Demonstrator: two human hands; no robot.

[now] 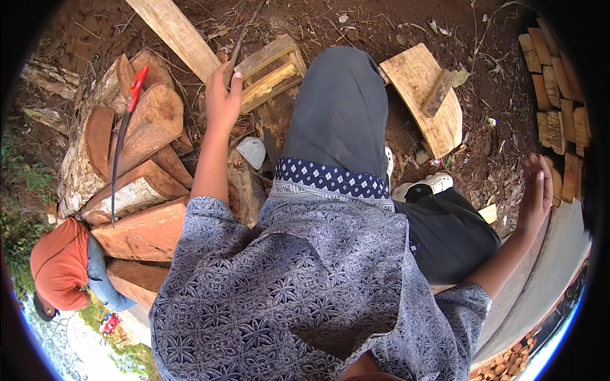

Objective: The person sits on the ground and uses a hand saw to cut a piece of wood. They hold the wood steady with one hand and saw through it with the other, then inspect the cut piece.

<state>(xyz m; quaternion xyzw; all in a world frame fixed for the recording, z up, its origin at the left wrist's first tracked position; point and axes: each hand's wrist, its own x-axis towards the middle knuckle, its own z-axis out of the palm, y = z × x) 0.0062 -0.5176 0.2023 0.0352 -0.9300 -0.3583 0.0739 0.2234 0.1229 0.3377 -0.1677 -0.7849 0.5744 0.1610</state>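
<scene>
My left hand is closed around the lower end of a thin, dark, stick-like thing that points away from me. Its full shape is hard to make out. Right beside those fingers ends a long pale plank, and a small wooden frame lies just to the right. Far to the right, my right hand is raised with nothing seen in it, fingers apart and slightly bent, near a stack of wooden blocks.
Split logs are piled at left, with a red-handled saw leaning on them. Beyond bends a person in orange. A thick board carrying a small block lies right of my knee. A whitish stone sits nearer.
</scene>
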